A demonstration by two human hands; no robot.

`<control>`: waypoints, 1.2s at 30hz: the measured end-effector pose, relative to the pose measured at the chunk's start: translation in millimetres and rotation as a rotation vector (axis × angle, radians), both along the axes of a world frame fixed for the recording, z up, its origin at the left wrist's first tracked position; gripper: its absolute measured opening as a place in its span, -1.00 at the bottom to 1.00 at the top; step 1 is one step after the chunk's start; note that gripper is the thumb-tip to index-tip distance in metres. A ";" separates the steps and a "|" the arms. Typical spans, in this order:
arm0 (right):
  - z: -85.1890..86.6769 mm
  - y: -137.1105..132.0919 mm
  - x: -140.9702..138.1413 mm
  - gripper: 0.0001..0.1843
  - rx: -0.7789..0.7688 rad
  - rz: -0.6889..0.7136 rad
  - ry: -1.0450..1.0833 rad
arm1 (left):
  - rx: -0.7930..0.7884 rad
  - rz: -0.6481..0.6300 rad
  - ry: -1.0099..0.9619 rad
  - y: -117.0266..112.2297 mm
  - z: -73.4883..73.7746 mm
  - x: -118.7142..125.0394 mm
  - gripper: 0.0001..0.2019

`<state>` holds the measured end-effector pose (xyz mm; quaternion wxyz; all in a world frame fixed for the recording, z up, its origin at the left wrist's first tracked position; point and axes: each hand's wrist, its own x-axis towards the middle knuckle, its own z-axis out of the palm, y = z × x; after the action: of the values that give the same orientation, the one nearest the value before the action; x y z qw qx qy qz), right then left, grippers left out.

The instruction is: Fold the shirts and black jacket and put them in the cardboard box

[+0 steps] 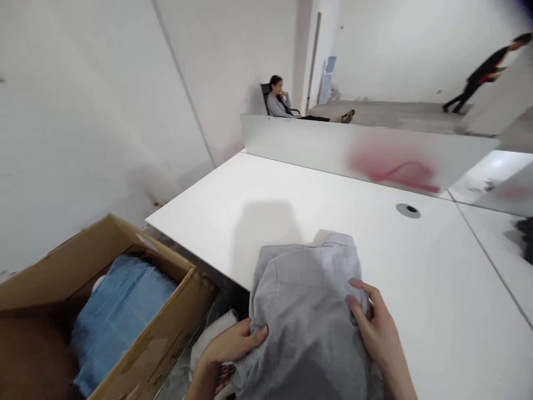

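Observation:
A grey shirt (pixel 308 294), folded, with its collar at the far end, lies partly over the near edge of the white table and hangs toward me. My left hand (pixel 237 341) grips its left side, thumb on top and the fingers hidden beneath the cloth. On the opposite side my right hand (pixel 372 316) pinches the shirt's edge between thumb and fingers. Below my left arm is a crumpled pale cloth (pixel 212 336), partly covered by the arm.
The white table (pixel 200 194) has a round cable hole (pixel 408 210) and a frosted divider (pixel 300 141) behind. A cardboard box (pixel 183 294) with folded blue cloth (pixel 125 300) stands at lower left. Beyond the divider one person (pixel 280 103) sits; another person (pixel 485 72) leans at far right.

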<state>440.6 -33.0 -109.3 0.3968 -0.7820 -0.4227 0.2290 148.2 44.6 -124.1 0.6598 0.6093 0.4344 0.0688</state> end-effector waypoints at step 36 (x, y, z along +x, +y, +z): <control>99.8 218.3 -431.4 -0.32 0.388 1.132 0.921 | 0.148 1.447 -0.798 -36.1 110.9 -336.4 -0.56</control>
<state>9.2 185.3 -9.6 0.4856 -0.1867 -0.5841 0.6230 -188.1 8.6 -13.2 0.5155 0.1510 0.4466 0.7155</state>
